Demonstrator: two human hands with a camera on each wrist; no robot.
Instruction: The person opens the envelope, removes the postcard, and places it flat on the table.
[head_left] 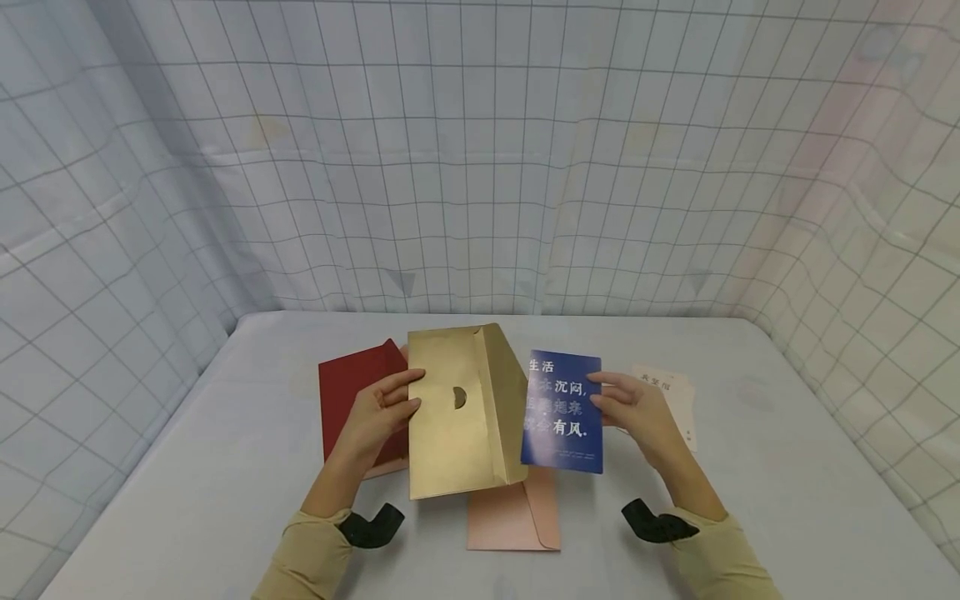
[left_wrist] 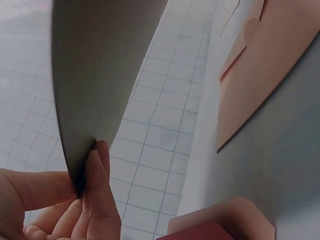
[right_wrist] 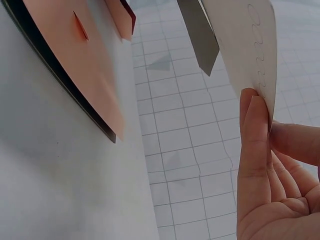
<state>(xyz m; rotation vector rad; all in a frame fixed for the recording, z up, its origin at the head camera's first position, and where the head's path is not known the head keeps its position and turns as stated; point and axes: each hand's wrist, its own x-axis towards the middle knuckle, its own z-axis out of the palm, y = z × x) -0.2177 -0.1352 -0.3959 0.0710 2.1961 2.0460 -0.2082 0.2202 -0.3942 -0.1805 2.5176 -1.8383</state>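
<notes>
My left hand [head_left: 378,412] pinches the left edge of a gold envelope [head_left: 450,442], held up off the table with its pointed flap folded out to the right. In the left wrist view, thumb and fingers clasp the edge of that envelope [left_wrist: 100,65]. A blue card [head_left: 562,404] with white printed characters is pinched at its right edge by my right hand [head_left: 637,412]. Its pale back [right_wrist: 247,55], marked with handwriting, faces the right wrist view. The card's left edge stands right at the envelope's flap.
Behind the left hand lies a dark red envelope [head_left: 352,375] over a pink one. A pink envelope [head_left: 513,521] lies on the white table [head_left: 225,500] below the gold envelope. Right of the right hand is a cream card [head_left: 678,400] with writing. Checked curtains [head_left: 480,167] enclose the table.
</notes>
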